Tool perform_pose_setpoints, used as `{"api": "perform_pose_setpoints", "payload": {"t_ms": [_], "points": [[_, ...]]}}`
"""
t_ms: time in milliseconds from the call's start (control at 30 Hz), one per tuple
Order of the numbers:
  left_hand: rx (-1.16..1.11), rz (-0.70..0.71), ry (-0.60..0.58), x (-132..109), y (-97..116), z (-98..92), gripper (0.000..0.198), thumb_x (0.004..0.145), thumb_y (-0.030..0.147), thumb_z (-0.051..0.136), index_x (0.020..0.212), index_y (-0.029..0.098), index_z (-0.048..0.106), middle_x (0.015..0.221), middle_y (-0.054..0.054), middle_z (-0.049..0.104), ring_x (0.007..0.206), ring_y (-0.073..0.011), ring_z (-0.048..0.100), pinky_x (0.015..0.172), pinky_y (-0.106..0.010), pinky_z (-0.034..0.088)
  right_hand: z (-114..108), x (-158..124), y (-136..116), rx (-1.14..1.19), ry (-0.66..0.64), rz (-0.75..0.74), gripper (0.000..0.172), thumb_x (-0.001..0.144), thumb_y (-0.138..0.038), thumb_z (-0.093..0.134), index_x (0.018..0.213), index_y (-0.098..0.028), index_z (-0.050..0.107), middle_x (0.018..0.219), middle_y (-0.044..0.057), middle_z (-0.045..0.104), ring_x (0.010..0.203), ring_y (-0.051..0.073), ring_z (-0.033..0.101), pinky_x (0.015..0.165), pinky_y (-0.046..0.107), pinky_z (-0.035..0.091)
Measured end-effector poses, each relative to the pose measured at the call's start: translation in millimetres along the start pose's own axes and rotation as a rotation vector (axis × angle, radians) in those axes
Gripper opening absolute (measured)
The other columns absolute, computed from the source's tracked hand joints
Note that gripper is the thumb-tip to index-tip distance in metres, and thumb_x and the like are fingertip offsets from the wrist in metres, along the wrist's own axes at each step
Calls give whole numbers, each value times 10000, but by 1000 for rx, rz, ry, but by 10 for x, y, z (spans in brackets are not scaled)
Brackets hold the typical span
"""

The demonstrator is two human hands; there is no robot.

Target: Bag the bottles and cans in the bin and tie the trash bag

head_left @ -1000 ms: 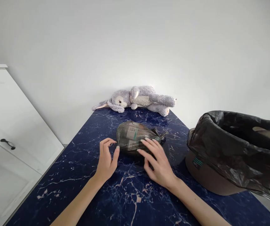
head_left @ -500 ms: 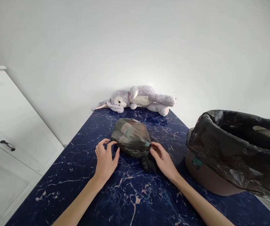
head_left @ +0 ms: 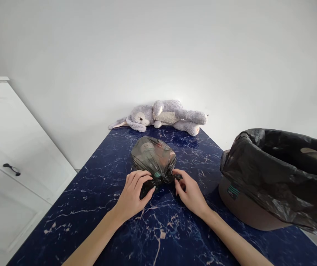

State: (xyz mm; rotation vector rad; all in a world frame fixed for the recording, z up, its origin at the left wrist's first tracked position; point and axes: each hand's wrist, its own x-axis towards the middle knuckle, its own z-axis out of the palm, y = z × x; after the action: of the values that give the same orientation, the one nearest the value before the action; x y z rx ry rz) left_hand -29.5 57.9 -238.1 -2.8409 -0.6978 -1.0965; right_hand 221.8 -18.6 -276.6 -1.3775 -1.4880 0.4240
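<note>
A filled black plastic garbage bag (head_left: 153, 152) lies on the dark blue marbled table (head_left: 158, 229), its gathered, knotted neck turned toward me. Through the thin film, pale and reddish contents and a printed label show, too blurred to name. My left hand (head_left: 136, 192) curls round the bag's loose end left of the knot, thumb and fingers on either side of the black plastic. On the other side of the knot, my right hand (head_left: 190, 190) pinches the right end with bent fingers; its fingertips are partly hidden by the plastic.
At the right stands a brown trash bin (head_left: 247, 207) lined with a large black bag (head_left: 274, 177) folded over its rim. A lavender plush rabbit (head_left: 164, 114) lies along the table's far edge against the white wall. A white cabinet (head_left: 14, 140) with a dark handle is at the left.
The bag has turned so that its knotted neck faces me instead of the right. My left hand has moved right from the bag's side to the neck; my right hand stays near the knot.
</note>
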Motion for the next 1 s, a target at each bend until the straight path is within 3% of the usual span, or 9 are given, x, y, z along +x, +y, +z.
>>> {"api": "perform_pose_setpoints", "payload": {"t_ms": [133, 267, 433, 600, 700, 833, 933, 1000], "points": [[43, -11, 17, 8, -14, 20, 248, 1048, 266, 642, 1282, 235, 567, 1200, -87, 692, 1157, -277, 636, 1025, -452, 506, 23, -26, -3, 20, -70, 22, 343, 1068, -353, 506, 1382, -248, 593, 998, 52, 720, 647, 174, 632, 675, 347, 513], [47, -30, 50, 24, -2, 24, 112, 1029, 169, 614, 1107, 246, 587, 1022, -37, 693, 1018, -247, 647, 966, -429, 492, 11, -35, -68, 100, -72, 43, 286, 1046, -370, 546, 1301, -255, 604, 1036, 49, 706, 692, 165, 647, 658, 315, 507], [19, -115, 135, 29, 1, 29, 99, 1034, 144, 580, 1028, 242, 567, 870, 5, 620, 859, -207, 617, 879, -396, 492, -36, -22, -123, 254, -47, 145, 317, 1076, -517, 511, 1240, -250, 558, 759, -45, 646, 439, 120, 554, 491, 273, 448], [2, -212, 226, -18, -55, 59, 116, 1036, 163, 567, 1105, 248, 531, 927, -24, 654, 882, -225, 652, 820, -385, 552, -95, 25, -100, 309, 1, 265, 483, 1060, -667, 465, 1249, -230, 545, 739, -38, 678, 323, 99, 484, 361, 241, 339], [-33, -247, 276, -55, -92, 94, 180, 1055, 198, 556, 1218, 246, 497, 1026, -64, 668, 969, -239, 711, 831, -386, 603, -83, 11, -137, 312, -95, 269, 539, 1032, -696, 515, 1272, -220, 599, 645, -54, 649, 313, 107, 463, 340, 229, 299], [-89, -215, 284, -88, -94, 124, 243, 1068, 218, 547, 1298, 243, 473, 1113, -85, 669, 1010, -230, 756, 874, -390, 638, -29, -55, -209, 265, -223, 203, 498, 1015, -625, 624, 1309, -226, 676, 522, -92, 562, 371, 110, 437, 421, 227, 343], [-134, -163, 264, -98, -64, 129, 248, 1076, 211, 524, 1315, 244, 463, 1111, -77, 677, 964, -210, 774, 843, -362, 656, -5, -88, -218, 227, -275, 163, 490, 989, -580, 699, 1336, -235, 703, 484, -104, 524, 418, 118, 458, 479, 228, 367], [-168, -133, 246, -100, -43, 128, 239, 1084, 201, 507, 1311, 248, 449, 1085, -61, 684, 893, -185, 777, 782, -323, 659, -6, -91, -205, 230, -303, 171, 506, 1030, -607, 621, 1358, -230, 698, 489, -95, 552, 380, 125, 484, 451, 235, 371]]}}
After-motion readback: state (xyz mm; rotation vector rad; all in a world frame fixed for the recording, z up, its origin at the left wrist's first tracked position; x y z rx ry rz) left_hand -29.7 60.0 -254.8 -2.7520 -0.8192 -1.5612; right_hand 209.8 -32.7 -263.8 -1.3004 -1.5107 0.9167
